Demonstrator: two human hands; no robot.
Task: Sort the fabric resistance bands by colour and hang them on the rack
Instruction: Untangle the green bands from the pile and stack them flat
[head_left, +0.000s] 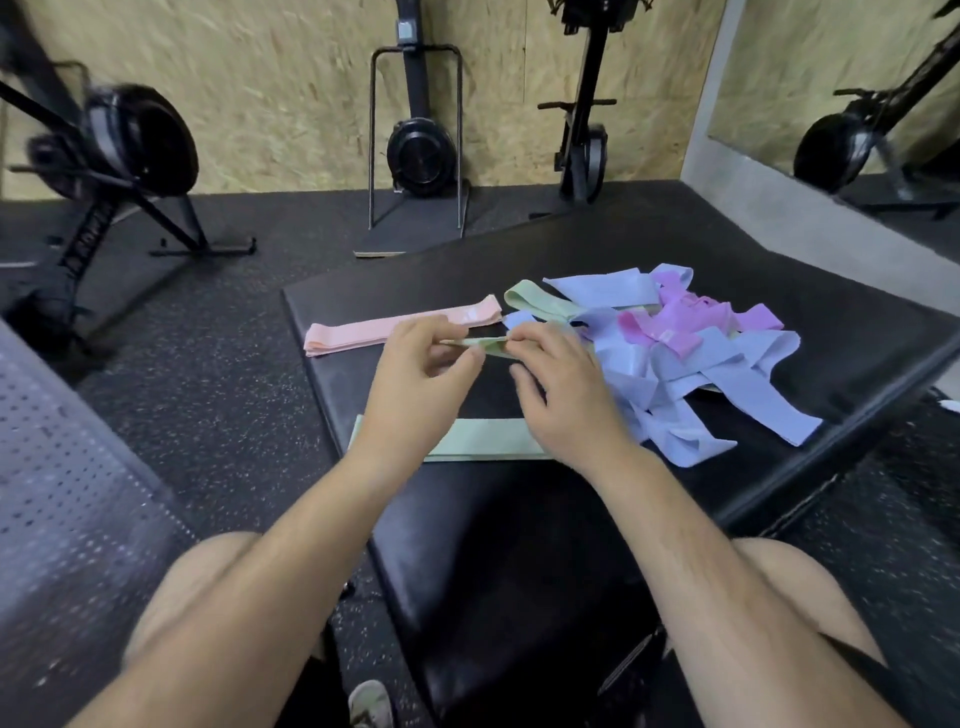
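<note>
Pinching a pale green band (480, 344) edge-on between both hands: left hand (421, 374) gripping one end with thumb and forefinger, right hand (566, 395) gripping the other, remaining fingers loosely curled. Held just above the black padded bench (467, 519), between the pink band (400, 327) laid flat at the far side and a second green band (483, 439) laid flat under the wrists.

Likely trouble from here: slipping out of so light a pinch and landing twisted or across the pink strip, muddling the colours. Also catching the pile of lavender, purple and green bands (675, 364) with the right wrist, lying just beside it, and dragging loose ends over the sorted green. Possibly nudging the flat green band with the forearms, since already close to the bench's left edge, and sending it down to the rubber floor (218, 389).

Open room mostly toward the near side of the bench and in the bare strip between pink and green. Little slack on the right, crowded by the pile, with some ends lying close to the bench's right edge. No rack clearly made out; upright rowing machines (415, 150) well apart along the back wall.
</note>
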